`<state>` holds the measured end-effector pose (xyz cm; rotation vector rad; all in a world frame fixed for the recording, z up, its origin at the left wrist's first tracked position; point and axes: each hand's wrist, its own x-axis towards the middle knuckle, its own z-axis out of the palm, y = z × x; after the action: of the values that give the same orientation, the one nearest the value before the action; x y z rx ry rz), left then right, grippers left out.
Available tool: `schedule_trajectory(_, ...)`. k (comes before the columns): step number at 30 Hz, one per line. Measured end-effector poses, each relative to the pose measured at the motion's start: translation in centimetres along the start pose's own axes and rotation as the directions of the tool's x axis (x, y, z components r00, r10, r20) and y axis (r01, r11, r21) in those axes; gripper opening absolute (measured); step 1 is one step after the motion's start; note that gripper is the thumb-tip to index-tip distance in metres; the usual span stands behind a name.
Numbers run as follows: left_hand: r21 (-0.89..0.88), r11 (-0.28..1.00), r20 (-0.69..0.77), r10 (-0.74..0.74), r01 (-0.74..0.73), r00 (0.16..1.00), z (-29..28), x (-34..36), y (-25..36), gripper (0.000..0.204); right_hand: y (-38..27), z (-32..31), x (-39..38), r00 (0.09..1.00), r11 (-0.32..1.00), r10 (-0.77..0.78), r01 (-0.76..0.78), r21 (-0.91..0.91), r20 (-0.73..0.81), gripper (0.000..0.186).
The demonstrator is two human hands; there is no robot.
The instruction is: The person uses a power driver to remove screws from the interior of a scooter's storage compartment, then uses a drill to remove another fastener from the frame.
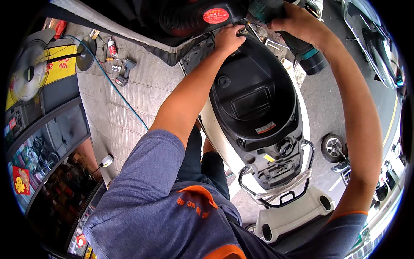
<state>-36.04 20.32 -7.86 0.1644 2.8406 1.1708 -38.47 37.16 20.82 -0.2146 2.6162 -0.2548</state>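
Observation:
A white scooter stands below me with its seat raised, showing the black under-seat storage bucket. My right hand grips a teal and black cordless drill at the front rim of the bucket, near the seat hinge. My left hand rests fingers-down on the same rim, pinching a small metal part beside the drill's tip. What exactly the fingers hold is hidden.
A chrome rear rack sits behind the bucket. On the pavement at left lie another cordless drill, a spray can and a blue hose. A standing fan is at far left. Parked vehicles line the right edge.

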Motion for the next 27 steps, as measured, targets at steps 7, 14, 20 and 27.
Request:
schedule_trajectory(7, -0.024, 1.000, 0.021, -0.016, 0.017, 1.000, -0.3, -0.1, 0.1, 0.046, -0.9, 0.5, -0.7, 1.000, 0.998, -0.006, 0.006, 0.057, -0.010, 0.059)
schedule_trajectory(14, -0.057, 0.998, -0.002, -0.026, 0.025, 1.000, -0.1, -0.1, 0.0, 0.043, -0.5, 0.5, -0.2, 0.992, 0.977, 0.098, -0.110, 0.181, 0.074, 0.060)
schedule_trajectory(20, -0.045, 0.998, 0.015, -0.033, 0.034, 0.999, -0.2, 0.0, 0.1, 0.043, -0.7, 1.0, 0.5, 0.995, 0.996, 0.067, -0.063, 0.059, -0.068, 0.061)
schedule_trajectory(27, -0.072, 0.993, 0.029, -0.087, 0.089, 0.996, -0.1, 0.1, 0.4, 0.040, -0.2, -0.3, 0.1, 0.997, 0.871, -0.016, -0.026, 0.490, 0.082, 0.042)
